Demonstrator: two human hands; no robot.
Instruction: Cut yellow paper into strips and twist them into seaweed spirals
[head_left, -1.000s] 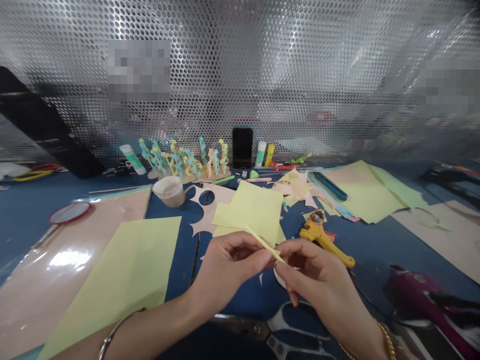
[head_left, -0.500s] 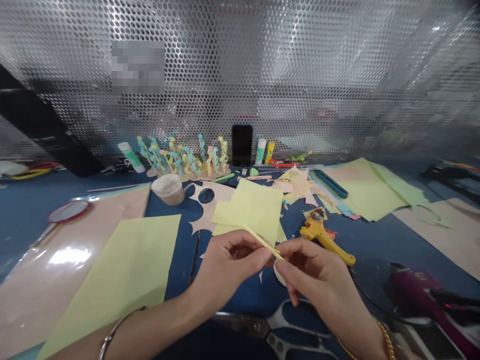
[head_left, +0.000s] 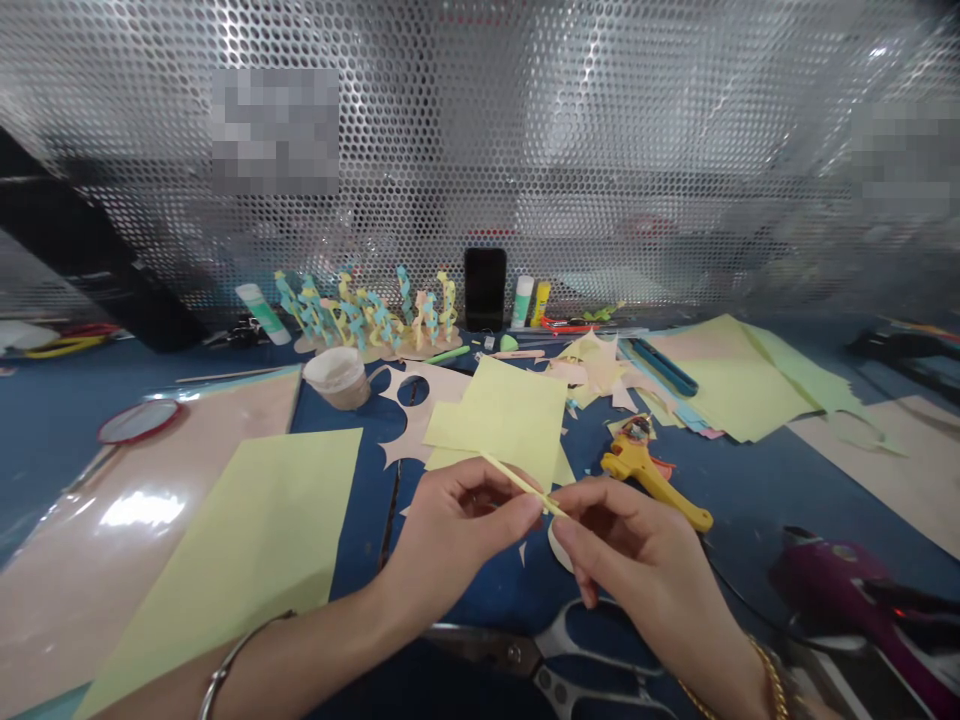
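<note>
A narrow pale yellow paper strip (head_left: 511, 474) slants across between my hands. My left hand (head_left: 469, 525) pinches it between thumb and fingers. On the strip's lower right end, the thumb and fingertips of my right hand (head_left: 626, 540) are closed. Beneath my right fingertips lies a small pale round piece (head_left: 559, 546), partly covered. Yellow sheets (head_left: 499, 410) rest just beyond my hands. Large scissors (head_left: 551, 665) lie below my wrists, their handles to the right.
Twisted paper stems (head_left: 375, 310) stand at the back beside a cup (head_left: 337, 378). A black phone (head_left: 485, 290) leans upright. To the right are a yellow tool (head_left: 652, 480) and a purple glue gun (head_left: 847, 590). A yellow sheet (head_left: 255, 530) lies left.
The strip's upper left end has shifted slightly left. Both hands keep nearly the same place and grip.
</note>
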